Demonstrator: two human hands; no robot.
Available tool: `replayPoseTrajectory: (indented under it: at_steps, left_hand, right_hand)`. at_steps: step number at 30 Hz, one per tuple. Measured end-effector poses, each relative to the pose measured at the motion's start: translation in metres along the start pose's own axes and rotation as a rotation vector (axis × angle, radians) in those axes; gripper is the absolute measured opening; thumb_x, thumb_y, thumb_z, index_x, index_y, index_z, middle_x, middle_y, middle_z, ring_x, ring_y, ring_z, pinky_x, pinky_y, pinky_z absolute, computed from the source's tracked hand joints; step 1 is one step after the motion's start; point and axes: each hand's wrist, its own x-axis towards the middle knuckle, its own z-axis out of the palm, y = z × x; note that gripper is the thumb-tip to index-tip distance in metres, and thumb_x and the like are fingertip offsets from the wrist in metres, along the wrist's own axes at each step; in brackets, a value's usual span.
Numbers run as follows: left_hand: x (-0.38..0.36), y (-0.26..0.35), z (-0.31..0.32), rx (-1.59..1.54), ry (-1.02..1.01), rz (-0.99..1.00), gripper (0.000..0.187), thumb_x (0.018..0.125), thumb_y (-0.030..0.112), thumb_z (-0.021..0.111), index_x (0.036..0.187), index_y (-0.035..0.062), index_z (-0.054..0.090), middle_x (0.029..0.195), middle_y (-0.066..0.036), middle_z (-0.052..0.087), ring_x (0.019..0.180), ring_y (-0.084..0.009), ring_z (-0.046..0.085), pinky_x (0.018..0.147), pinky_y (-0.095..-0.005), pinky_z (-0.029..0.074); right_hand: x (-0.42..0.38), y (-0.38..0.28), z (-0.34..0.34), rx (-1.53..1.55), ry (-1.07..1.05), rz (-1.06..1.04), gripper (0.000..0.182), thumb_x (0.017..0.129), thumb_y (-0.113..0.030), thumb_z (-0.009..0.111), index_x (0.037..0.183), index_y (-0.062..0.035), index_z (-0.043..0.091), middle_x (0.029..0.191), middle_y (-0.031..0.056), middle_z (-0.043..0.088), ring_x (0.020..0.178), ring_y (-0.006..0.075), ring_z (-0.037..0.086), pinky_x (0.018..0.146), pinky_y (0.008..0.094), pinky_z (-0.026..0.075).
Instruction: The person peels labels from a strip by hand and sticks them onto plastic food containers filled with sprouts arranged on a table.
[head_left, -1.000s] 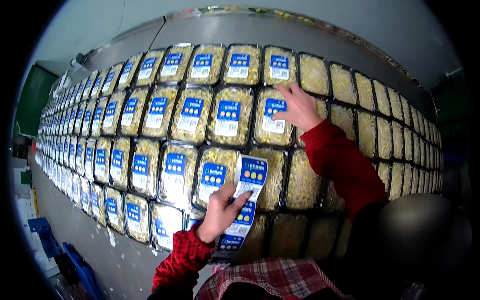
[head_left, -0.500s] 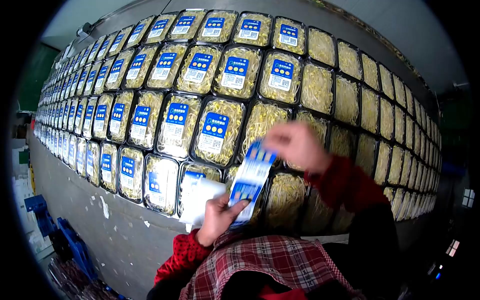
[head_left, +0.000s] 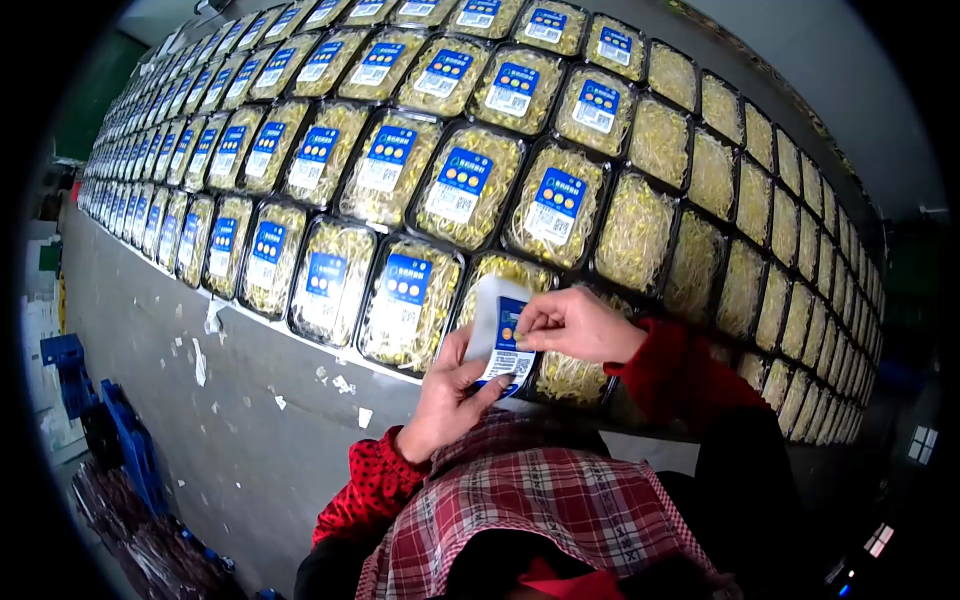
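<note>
My left hand (head_left: pixel 447 403) grips a strip of blue and white labels (head_left: pixel 512 350) on pale backing, low in front of the tray rows. The fingers of my right hand (head_left: pixel 575 325) pinch the upper part of a label on that strip. Under and behind the strip lies an unlabelled tray of bean sprouts (head_left: pixel 510 272), partly hidden. To its left a sprout tray (head_left: pixel 410 305) bears a blue and white label. Another labelled tray (head_left: pixel 553 205) is just above my right hand.
Long rows of sprout trays curve away on both sides, labelled at left and centre, unlabelled ones (head_left: pixel 715 175) at right. Paper scraps (head_left: pixel 364 418) lie on the grey surface (head_left: pixel 260 450). Blue plastic crates (head_left: pixel 130 440) stand at lower left.
The view has shifted, and a label now lies on the tray above my right hand, which was bare before. My right hand has moved down to the strip, closer to my left hand.
</note>
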Motion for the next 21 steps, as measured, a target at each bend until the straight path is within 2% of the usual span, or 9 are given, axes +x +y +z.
replayPoseTrajectory:
  at_steps: [1,4,8,10,12,13,16,18,21]
  left_hand:
    - [-0.007,0.000,0.000,0.179,0.063,0.161,0.021,0.083,0.005,0.075,0.103,0.0002,0.071,0.124,-0.019,0.059,0.107,-0.0333,0.060,0.088,-0.0356,0.050]
    - [-0.032,-0.014,0.003,-0.140,-0.065,0.010,0.024,0.078,0.003,0.077,0.101,-0.0008,0.071,0.138,-0.021,0.049,0.120,-0.0364,0.053,0.098,-0.0413,0.046]
    - [-0.072,-0.014,0.006,-0.040,0.057,0.076,0.022,0.077,0.002,0.077,0.097,-0.0021,0.070,0.139,-0.021,0.049,0.124,-0.0383,0.052,0.103,-0.0437,0.042]
    - [-0.086,-0.010,0.008,0.026,0.107,0.076,0.020,0.077,0.003,0.078,0.094,-0.0017,0.070,0.135,-0.021,0.053,0.124,-0.0371,0.053,0.103,-0.0428,0.043]
    - [-0.096,-0.010,0.011,0.026,0.095,0.093,0.019,0.076,0.004,0.079,0.092,-0.0011,0.070,0.123,-0.020,0.061,0.114,-0.0346,0.059,0.095,-0.0395,0.047]
    - [-0.100,-0.008,0.009,-0.090,0.002,-0.078,0.017,0.079,0.007,0.079,0.090,-0.0008,0.069,0.090,-0.014,0.068,0.085,-0.0232,0.066,0.075,-0.0330,0.052]
    - [-0.134,-0.009,0.024,-0.228,0.109,-0.381,0.017,0.084,0.011,0.079,0.090,-0.0013,0.068,0.067,-0.009,0.064,0.061,-0.0109,0.057,0.057,-0.0291,0.047]
    - [-0.166,-0.014,0.028,-0.339,0.169,-0.404,0.020,0.089,0.013,0.075,0.090,-0.0062,0.070,0.071,-0.006,0.069,0.063,-0.0037,0.054,0.055,-0.0258,0.046]
    - [-0.184,-0.008,0.030,-0.447,0.260,-0.533,0.018,0.092,0.011,0.072,0.094,-0.0063,0.070,0.071,-0.002,0.067,0.062,-0.0035,0.055,0.054,-0.0238,0.047]
  right_hand:
    - [-0.005,0.005,0.015,0.101,-0.015,-0.036,0.023,0.085,-0.006,0.077,0.105,0.0000,0.066,0.086,0.0009,0.065,0.074,0.0041,0.057,0.064,0.0213,0.048]
    - [-0.012,-0.013,0.027,-0.245,0.303,-0.272,0.038,0.080,-0.019,0.083,0.106,0.0015,0.064,0.095,0.0072,0.063,0.079,0.0096,0.059,0.066,0.0278,0.049]
    - [-0.016,0.005,0.057,0.054,-0.042,0.011,0.042,0.077,-0.022,0.085,0.106,0.0013,0.065,0.078,0.0060,0.064,0.067,0.0121,0.059,0.060,0.0291,0.048]
    - [-0.027,-0.012,0.078,-0.005,0.014,-0.039,0.033,0.077,-0.024,0.085,0.091,-0.0008,0.065,0.075,0.0078,0.066,0.065,0.0152,0.062,0.058,0.0316,0.048]
    - [-0.036,-0.012,0.096,-0.409,0.144,-0.300,0.033,0.076,-0.028,0.083,0.087,-0.0029,0.065,0.079,0.0107,0.069,0.067,0.0208,0.066,0.059,0.0332,0.050]
    - [-0.040,-0.010,0.102,-0.516,0.179,-0.365,0.031,0.076,-0.031,0.082,0.085,-0.0057,0.067,0.075,0.0106,0.069,0.063,0.0253,0.067,0.057,0.0347,0.051]
    - [-0.045,-0.016,0.101,-0.531,0.130,-0.356,0.026,0.077,-0.030,0.081,0.080,-0.0074,0.068,0.068,0.0093,0.068,0.057,0.0247,0.066,0.054,0.0349,0.052]
    - [-0.026,-0.033,0.068,-0.438,0.200,-0.301,0.021,0.078,-0.022,0.080,0.077,-0.0054,0.068,0.065,0.0067,0.067,0.055,0.0104,0.061,0.051,0.0269,0.047]
    - [0.020,-0.032,0.025,-0.619,0.278,-0.238,0.026,0.078,-0.023,0.081,0.084,-0.0032,0.066,0.067,0.0076,0.063,0.060,0.0121,0.059,0.054,0.0288,0.045]
